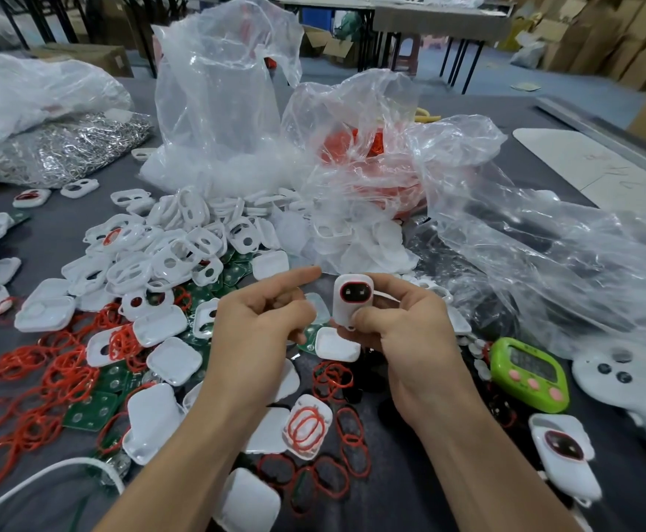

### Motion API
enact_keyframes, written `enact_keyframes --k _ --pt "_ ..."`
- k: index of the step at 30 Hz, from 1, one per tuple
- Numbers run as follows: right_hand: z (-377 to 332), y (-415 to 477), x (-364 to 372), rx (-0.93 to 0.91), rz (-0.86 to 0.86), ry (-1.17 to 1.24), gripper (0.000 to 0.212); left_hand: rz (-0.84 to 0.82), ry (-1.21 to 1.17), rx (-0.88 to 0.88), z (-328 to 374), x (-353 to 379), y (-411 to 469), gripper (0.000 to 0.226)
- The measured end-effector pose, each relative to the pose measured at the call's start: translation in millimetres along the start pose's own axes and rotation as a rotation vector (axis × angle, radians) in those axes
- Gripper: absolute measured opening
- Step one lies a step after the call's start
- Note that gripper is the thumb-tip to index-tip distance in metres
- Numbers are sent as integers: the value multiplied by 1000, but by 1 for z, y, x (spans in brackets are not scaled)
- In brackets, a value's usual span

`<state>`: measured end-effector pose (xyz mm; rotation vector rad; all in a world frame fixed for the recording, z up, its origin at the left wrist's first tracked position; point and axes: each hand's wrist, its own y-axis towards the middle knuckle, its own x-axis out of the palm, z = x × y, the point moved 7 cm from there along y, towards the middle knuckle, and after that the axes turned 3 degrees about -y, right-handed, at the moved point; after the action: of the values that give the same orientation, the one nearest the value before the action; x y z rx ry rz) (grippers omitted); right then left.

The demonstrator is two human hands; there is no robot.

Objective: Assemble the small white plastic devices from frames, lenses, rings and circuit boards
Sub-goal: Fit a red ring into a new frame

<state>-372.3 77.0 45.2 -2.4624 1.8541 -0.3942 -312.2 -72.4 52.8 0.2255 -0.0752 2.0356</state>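
My right hand [409, 324] grips a small white device [350, 301] upright, thumb pressed on its lower front; a red ring and dark lens show in its oval window. Just to its left, my left hand [264, 316] hovers with the index finger stretched toward the pile and the other fingers curled; whether it pinches a small part I cannot tell. Beyond the hands lies a heap of white frames [168, 247]. Red rings [56, 370] and green circuit boards [91, 412] are scattered on the grey table at the left. A white shell holding red rings [308, 426] sits below the hands.
Crumpled clear plastic bags [371, 167] stand behind the pile, one holding red parts. A green timer [528, 372] and a white controller [621, 382] lie at the right, with an assembled device [563, 447] in front. A bag of metal clips [64, 151] sits far left. A white cable [45, 478] curves bottom left.
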Motion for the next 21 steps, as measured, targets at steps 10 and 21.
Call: enact_keyframes --k 10,21 --pt "0 2 -1 -26 -10 -112 35 -14 22 -21 -5 -1 1 37" --pt "0 4 -4 -25 -113 -75 51 32 327 105 3 2 -8 40"
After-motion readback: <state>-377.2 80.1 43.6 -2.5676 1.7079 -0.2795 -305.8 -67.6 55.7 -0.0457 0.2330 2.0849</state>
